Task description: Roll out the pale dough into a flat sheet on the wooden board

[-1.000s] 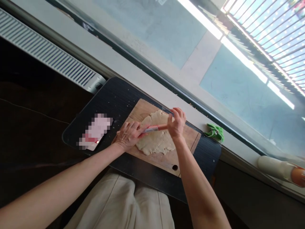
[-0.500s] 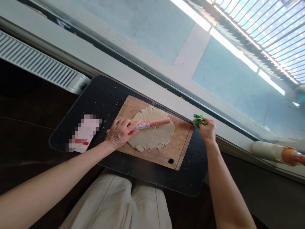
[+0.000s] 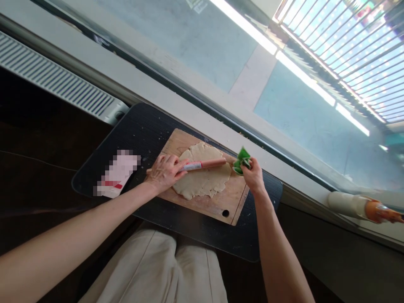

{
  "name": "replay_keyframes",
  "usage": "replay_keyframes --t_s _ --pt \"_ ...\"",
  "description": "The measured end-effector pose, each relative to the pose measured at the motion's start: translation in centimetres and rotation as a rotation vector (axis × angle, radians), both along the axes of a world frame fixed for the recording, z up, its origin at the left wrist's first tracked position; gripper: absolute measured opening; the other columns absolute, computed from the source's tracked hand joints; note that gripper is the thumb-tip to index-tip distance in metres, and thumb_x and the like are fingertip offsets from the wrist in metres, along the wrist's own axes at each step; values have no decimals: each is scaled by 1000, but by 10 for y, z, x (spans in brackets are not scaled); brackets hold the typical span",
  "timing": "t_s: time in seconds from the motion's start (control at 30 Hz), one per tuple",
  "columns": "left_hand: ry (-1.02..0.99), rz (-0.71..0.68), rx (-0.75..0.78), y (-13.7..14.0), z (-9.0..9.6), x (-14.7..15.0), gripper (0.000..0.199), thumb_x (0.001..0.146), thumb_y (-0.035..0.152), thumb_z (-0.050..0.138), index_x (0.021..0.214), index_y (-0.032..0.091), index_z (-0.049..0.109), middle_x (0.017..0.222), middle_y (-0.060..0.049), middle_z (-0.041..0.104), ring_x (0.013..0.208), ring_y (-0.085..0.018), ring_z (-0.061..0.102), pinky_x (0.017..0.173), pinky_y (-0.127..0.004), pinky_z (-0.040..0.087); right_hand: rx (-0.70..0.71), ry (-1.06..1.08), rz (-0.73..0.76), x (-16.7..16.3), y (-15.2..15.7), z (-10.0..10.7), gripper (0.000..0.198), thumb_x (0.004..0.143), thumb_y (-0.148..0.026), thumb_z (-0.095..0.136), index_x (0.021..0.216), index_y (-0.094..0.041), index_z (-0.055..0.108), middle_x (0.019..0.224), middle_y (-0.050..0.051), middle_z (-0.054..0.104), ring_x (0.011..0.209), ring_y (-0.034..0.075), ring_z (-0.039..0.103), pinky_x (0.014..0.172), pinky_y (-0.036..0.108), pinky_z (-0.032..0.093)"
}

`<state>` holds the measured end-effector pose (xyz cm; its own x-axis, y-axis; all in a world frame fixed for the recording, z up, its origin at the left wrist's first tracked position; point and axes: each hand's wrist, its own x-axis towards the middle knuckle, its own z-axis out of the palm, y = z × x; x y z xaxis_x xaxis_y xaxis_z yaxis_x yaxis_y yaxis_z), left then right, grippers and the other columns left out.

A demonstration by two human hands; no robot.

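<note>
My left hand (image 3: 166,171) is closed round the left end of a pinkish rolling pin (image 3: 213,163) with a red and white label. The pin lies slantwise over a flat, ragged-edged sheet of dough (image 3: 202,185). Beneath the dough is a wooden cutting board (image 3: 176,139) with a round hole near its front right corner. My right hand (image 3: 254,174) grips a crumpled green and white piece (image 3: 242,162), cloth or wrapper, I cannot tell which. It is held above the board's right edge, near the free end of the pin.
The board rests on a black table (image 3: 145,122) strewn with small crumbs. A blurred pale pink packet (image 3: 120,172) lies at its left. Behind runs a window sill (image 3: 217,126), with a radiator (image 3: 63,80) at left and a white cylinder with an orange end (image 3: 347,206) at right.
My right hand has moved left with the green piece, from the sill side to over the board's right edge. My left hand keeps its grip on the rolling pin.
</note>
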<state>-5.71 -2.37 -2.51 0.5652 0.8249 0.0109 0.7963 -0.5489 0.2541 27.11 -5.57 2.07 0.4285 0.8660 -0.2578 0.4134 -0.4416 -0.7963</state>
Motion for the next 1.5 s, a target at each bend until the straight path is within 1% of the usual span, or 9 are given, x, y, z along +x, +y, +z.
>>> replay_keyframes --t_s 0.1,0.3,0.53,0.7,0.83,1.13,1.23,1.37,1.5 --pt "-15 58 -13 -4 14 11 53 85 41 52 135 24 46 116 -13 54 107 -28 49 94 -45 33 32 299 -151 -14 -22 17 31 72 -25 58 103 -21 61 86 -1 67 70 12 60 64 24 50" --pt "-71 109 -70 -7 18 28 33 85 32 51 116 20 57 113 -12 54 105 -27 50 92 -44 36 -212 735 -461 -40 -50 17 28 71 -41 63 87 -18 60 69 -1 67 55 14 62 47 24 50" --pt "-76 119 -33 -9 9 29 33 83 29 52 114 19 57 110 -12 55 100 -28 49 88 -43 39 -95 795 -408 -55 -58 10 43 63 -26 75 102 -23 58 81 -3 69 62 11 63 56 24 53" --pt "-80 121 -31 -10 8 28 34 83 29 52 115 19 57 110 -12 55 101 -29 48 87 -43 40 -69 554 -364 -74 -52 -7 32 71 -46 69 81 -17 64 61 -4 61 45 7 47 44 20 39" --pt "-98 131 -31 -11 7 29 34 83 28 52 115 18 57 111 -12 54 102 -28 48 89 -44 39 -97 390 -384 -88 -45 -18 49 81 -61 51 53 -21 50 48 -4 49 40 8 42 41 22 35" --pt "-91 137 -32 -12 8 28 31 83 29 53 113 19 58 113 -12 54 102 -29 48 89 -44 39 -133 422 -367 -99 -41 -17 49 86 -57 44 50 -23 41 45 -5 41 39 8 37 39 22 34" --pt "-87 138 -32 -12 7 28 32 84 29 52 114 19 57 114 -12 54 103 -29 48 89 -44 39 -168 456 -318 -98 -41 -14 38 82 -52 51 60 -21 51 49 -6 46 41 8 42 41 21 37" --pt "-76 137 -22 -11 7 29 35 83 29 52 116 19 56 112 -12 55 103 -29 48 89 -44 39 -221 525 -121 -61 -46 -4 29 71 -33 60 98 -20 60 67 -5 61 52 10 55 48 21 44" --pt "-77 134 -33 -10 8 30 35 84 31 52 117 21 56 113 -11 55 101 -28 49 89 -45 38 -163 -86 -260 27 -48 7 44 68 -28 60 111 -21 56 86 3 67 67 17 62 57 29 52"
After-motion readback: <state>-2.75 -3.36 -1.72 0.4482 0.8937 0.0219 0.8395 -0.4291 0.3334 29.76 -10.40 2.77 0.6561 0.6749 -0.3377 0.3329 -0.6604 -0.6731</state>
